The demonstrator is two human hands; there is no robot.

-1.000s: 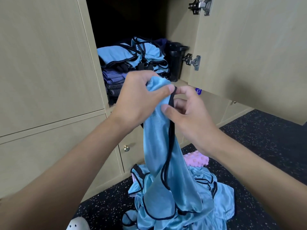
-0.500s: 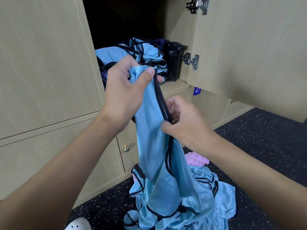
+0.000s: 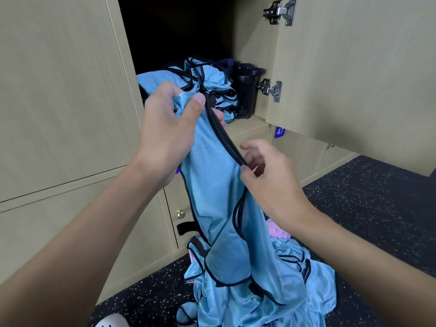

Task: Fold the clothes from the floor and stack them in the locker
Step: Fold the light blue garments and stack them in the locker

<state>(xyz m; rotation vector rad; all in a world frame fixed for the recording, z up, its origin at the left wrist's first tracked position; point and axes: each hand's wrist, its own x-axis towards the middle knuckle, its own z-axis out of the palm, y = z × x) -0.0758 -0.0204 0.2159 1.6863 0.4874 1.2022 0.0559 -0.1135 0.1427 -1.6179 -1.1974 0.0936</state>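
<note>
A shiny light-blue garment with black trim (image 3: 212,190) hangs in front of me. My left hand (image 3: 169,128) grips its bunched top end, level with the locker shelf. Lower down, my right hand (image 3: 266,178) pinches the garment's black-trimmed edge between thumb and fingers. The garment's lower part falls onto a heap of similar blue clothes (image 3: 290,291) on the floor. Inside the open locker (image 3: 250,126) lies a pile of blue garments (image 3: 212,88), partly hidden behind my left hand.
A black bottle (image 3: 246,90) stands in the locker's right corner. The locker door (image 3: 354,67) hangs open to the right. A pink item (image 3: 277,231) peeks out behind the floor heap. A white shoe (image 3: 111,320) shows at the bottom edge on the dark speckled floor (image 3: 377,208).
My left hand has lifted the garment's top up and to the left. My right hand slid down along the black trim and away from the left hand.
</note>
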